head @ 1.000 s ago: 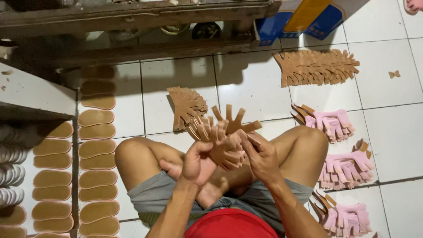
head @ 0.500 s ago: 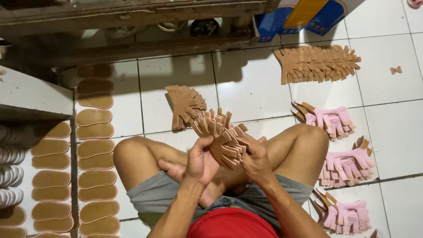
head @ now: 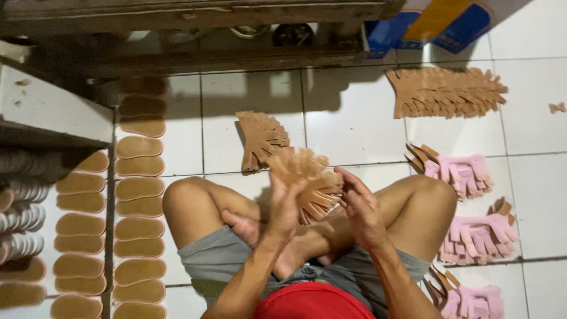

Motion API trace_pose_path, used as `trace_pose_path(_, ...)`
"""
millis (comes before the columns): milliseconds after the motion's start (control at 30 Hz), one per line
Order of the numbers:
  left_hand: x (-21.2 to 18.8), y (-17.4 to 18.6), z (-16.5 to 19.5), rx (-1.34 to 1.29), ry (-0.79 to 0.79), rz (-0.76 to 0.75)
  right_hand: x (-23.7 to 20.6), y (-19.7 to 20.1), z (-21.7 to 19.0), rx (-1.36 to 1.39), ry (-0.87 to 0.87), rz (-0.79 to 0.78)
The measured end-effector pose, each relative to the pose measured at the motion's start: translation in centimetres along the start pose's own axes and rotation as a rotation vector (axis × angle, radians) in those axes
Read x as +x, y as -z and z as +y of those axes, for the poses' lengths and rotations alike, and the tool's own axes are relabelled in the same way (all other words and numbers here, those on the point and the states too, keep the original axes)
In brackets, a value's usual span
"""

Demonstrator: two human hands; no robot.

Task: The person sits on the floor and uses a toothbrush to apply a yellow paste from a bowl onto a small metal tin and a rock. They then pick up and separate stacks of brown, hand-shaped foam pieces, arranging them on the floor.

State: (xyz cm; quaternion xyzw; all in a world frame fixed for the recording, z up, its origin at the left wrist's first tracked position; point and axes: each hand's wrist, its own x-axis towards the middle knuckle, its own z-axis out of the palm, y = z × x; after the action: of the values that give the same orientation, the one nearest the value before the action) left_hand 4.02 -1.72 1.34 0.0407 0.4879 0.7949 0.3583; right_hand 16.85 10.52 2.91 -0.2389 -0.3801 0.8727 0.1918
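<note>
- Person sits cross-legged on the floor, a fanned bundle of tan cut pieces held up over the lap.
- Left hand presses flat against the bundle's near side, fingers upright; right hand cups the other side. Both palms squeeze it between them, neither fist closed around it.
- The bundle is blurred, so how many pieces and how well they line up, I can't tell.
- Risk: the strips splay out at the top. With only palm pressure, loose pieces could slide out and drop onto the legs or tiles.
- Risk: a tan stack lies just beyond the knees; dropped pieces could mix into it.
- Risk: pink stacks sit close by the right knee; a shifting leg could scatter them.
- Surface: white glossy tiles with dark grout, probably slippery for thin cut pieces.
- A long tan row lies farther out on the right; tan soles run in columns along the left.
- A dark wooden bench crosses the top; a blue and yellow box sits at upper right. Light is dim under the bench.
</note>
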Motion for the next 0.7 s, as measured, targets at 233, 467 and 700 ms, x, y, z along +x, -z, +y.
trace_pose_path(233,1.9,0.0,-3.8,0.111,0.039,-0.190,1.8,1.4,3.2,-0.204,0.016,0.261)
trace_pose_path(467,10.1,7.6,-2.5,0.820,-0.244,0.296,5.9,5.0,3.8,-0.075,0.023,0.379)
trace_pose_path(700,16.0,10.6,1.3,0.521,0.279,0.017,9.2,6.5,2.7,-0.016,-0.064,0.410)
